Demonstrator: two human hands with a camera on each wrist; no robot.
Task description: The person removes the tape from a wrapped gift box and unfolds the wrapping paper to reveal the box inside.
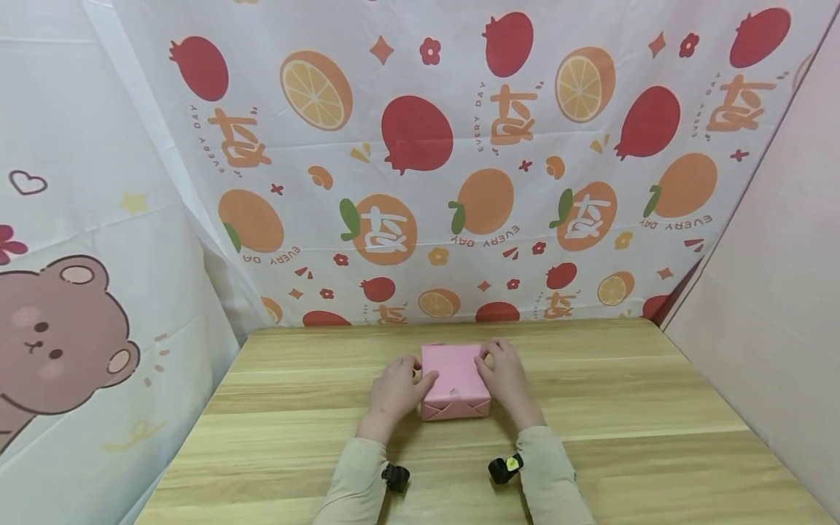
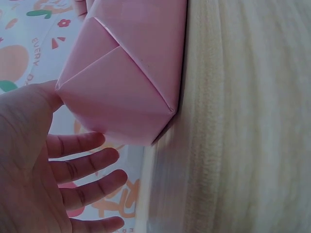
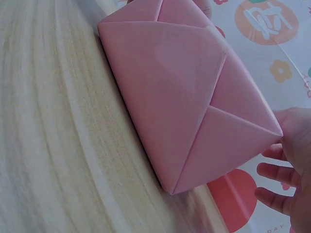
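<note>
A box wrapped in pink paper [image 1: 455, 368] sits on the wooden table, its near end showing folded triangular flaps. My left hand [image 1: 396, 389] holds its left edge, thumb on top and index finger against the side. In the left wrist view, the other fingers [image 2: 95, 187] stretch out spread, apart from the paper. My right hand [image 1: 507, 379] holds the right edge near the top, with fingertips on the paper. In the right wrist view its thumb tip is hidden behind the box corner, and its loosely bent fingers [image 3: 277, 172] hang beyond the box [image 3: 165, 73].
The wood-grain table [image 1: 275, 437] runs back to a fruit-print cloth [image 1: 420, 219]. A white cloth with a bear print [image 1: 62, 335] hangs at the left, and a pale panel [image 1: 774, 255] at the right. Black wrist cameras [image 1: 397, 477] sit below both hands.
</note>
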